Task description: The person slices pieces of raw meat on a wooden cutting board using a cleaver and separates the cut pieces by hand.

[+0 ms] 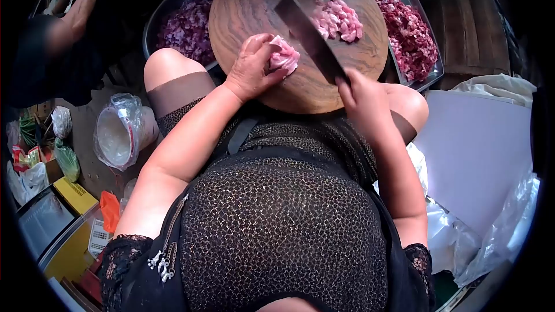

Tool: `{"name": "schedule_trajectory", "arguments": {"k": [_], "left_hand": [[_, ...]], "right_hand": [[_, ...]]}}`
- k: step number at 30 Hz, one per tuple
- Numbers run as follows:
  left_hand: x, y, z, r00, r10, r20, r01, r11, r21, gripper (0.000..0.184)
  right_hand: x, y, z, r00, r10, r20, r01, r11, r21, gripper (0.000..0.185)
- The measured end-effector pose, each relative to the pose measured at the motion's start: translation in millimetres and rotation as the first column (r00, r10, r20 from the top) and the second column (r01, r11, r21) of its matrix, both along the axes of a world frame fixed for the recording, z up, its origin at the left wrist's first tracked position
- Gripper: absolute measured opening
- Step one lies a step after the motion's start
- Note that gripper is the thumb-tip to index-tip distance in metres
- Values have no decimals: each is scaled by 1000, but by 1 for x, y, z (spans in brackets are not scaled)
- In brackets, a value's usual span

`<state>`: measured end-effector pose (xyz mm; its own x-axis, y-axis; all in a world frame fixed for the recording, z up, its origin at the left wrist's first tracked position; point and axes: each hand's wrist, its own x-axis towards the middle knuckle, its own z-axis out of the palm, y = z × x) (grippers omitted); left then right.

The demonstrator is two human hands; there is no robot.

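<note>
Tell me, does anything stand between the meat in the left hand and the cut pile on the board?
Yes: the cleaver in the right hand slants between the meat in the left hand and the cut pile. Its height above the board is hard to tell.

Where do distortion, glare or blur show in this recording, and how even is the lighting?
Head view: fisheye bowing, black rounded corners; head view: glare on the clear plastic, lower right; head view: the cleaver looks slightly smeared, possibly from motion; head view: uneven light, with the left forearm bright, the upper left in deep shadow, and the basin tinted bluish.
</note>
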<state>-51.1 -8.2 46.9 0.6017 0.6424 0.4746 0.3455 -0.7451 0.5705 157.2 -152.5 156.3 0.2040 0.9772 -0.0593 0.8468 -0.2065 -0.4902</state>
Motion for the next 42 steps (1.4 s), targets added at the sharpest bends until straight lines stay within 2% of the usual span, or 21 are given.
{"name": "schedule_trajectory", "arguments": {"k": [2,3,6,8,12,14,16,17,18,20,22,24,27,30,32,33,34,36,38,40,42], "left_hand": [[-1,4,-5,991,-137,-8,137,990,41,44],[2,3,-3,991,-136,-8,135,991,-14,34],[7,7,-9,976,-213,-37,211,976,-56,31],[9,6,-9,981,-191,-33,189,980,-60,27],[11,6,-13,979,-200,35,202,978,-49,24],[13,6,-9,982,-187,19,184,978,97,24],[10,5,-13,984,-175,-40,177,982,63,27],[9,6,-13,984,-173,-39,175,983,49,24],[8,6,-12,984,-171,-42,173,984,36,22],[7,3,-10,984,-170,-47,171,985,25,23],[10,6,-10,984,-174,-42,175,985,16,24],[12,3,-12,981,-179,-76,190,964,187,22],[11,6,-20,979,-177,-99,190,970,150,23],[9,1,-12,982,-156,-109,164,984,70,25],[7,2,-13,980,-177,-94,185,979,85,27],[5,1,-12,977,-172,-125,177,984,34,37],[5,2,-11,977,-169,-128,175,984,38,37],[4,1,-8,992,-21,126,38,991,-132,52],[-4,-1,0,998,3,66,6,991,-133,62],[-12,0,-2,998,-18,-64,14,998,-64,58],[-14,1,-6,997,-60,-47,58,998,-38,47]], "right_hand": [[-5,-17,-13,997,41,60,-45,997,64,16],[-6,-20,-17,998,38,57,-41,998,56,16],[-8,-19,-21,974,137,182,-142,990,17,13],[-8,-11,-18,969,174,175,-132,965,-225,14],[-11,27,-2,976,194,95,-154,935,-320,12],[-20,63,-17,951,283,125,-243,933,-266,11],[-33,101,-32,942,319,107,-302,942,-146,15],[-42,120,-26,920,363,146,-310,905,-291,14],[-46,124,-32,905,359,228,-321,928,-189,12],[-34,126,-33,911,390,137,-357,909,-213,16],[-19,106,-35,918,360,165,-319,919,-231,22],[-1,73,-17,951,284,119,-225,904,-364,22],[31,21,-13,945,270,184,-193,916,-353,22],[36,-7,-6,975,137,175,-69,935,-347,24],[37,-17,-31,974,-64,219,94,987,-133,25],[28,-17,-27,977,-108,182,130,985,-114,26],[25,-19,-35,986,-110,127,112,994,-12,25],[13,-24,-24,996,-63,60,63,998,-2,24],[1,-27,-10,997,-35,75,39,998,-48,24],[-7,-26,-3,996,-6,91,15,995,-103,23],[-13,-23,0,989,52,137,-33,989,-141,22]]}}
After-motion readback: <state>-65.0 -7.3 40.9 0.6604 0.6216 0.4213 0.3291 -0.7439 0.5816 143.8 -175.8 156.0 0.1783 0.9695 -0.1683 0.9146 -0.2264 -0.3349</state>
